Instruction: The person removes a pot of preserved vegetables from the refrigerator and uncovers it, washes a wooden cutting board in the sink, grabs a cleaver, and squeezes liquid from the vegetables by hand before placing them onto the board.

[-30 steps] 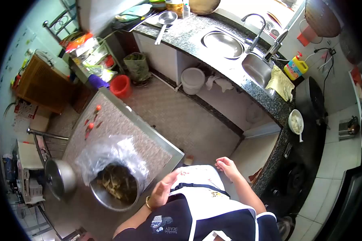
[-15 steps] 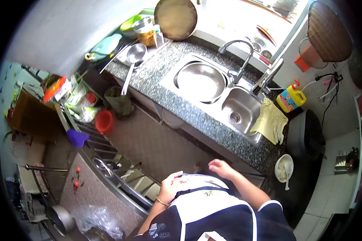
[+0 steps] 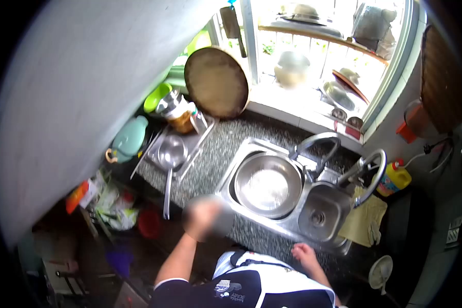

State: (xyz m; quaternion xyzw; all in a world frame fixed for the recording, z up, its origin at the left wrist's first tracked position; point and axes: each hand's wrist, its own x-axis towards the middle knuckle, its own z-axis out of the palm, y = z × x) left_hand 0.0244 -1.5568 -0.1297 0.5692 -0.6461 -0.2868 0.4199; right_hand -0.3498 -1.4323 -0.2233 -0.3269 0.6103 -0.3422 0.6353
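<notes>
My left hand (image 3: 203, 213) is reaching out over the front edge of the speckled counter (image 3: 200, 174), between the ladle (image 3: 172, 151) and the double sink (image 3: 222, 191). It is smeared by blur, so its fingers cannot be made out. Lower right, my right hand (image 3: 304, 252) hangs at the counter's front edge below the small basin (image 3: 318, 218), its fingers curled and nothing visible in them. In the large sink basin sits a round steel bowl (image 3: 268, 185). The ladle lies on a metal tray (image 3: 192, 154), its handle jutting past the counter edge.
A round wooden board (image 3: 216, 82) leans by the window. Behind the sink rise a curved faucet (image 3: 318, 138) and another spout (image 3: 377, 174). At the right are a yellow bottle (image 3: 395, 178), a yellow cloth (image 3: 364, 218) and a white bowl (image 3: 380, 272). A red bucket (image 3: 149, 222) stands lower left.
The view has swung toward the sink and window, and the table with the pot has left it. My left hand has moved from my waist out to the counter edge.
</notes>
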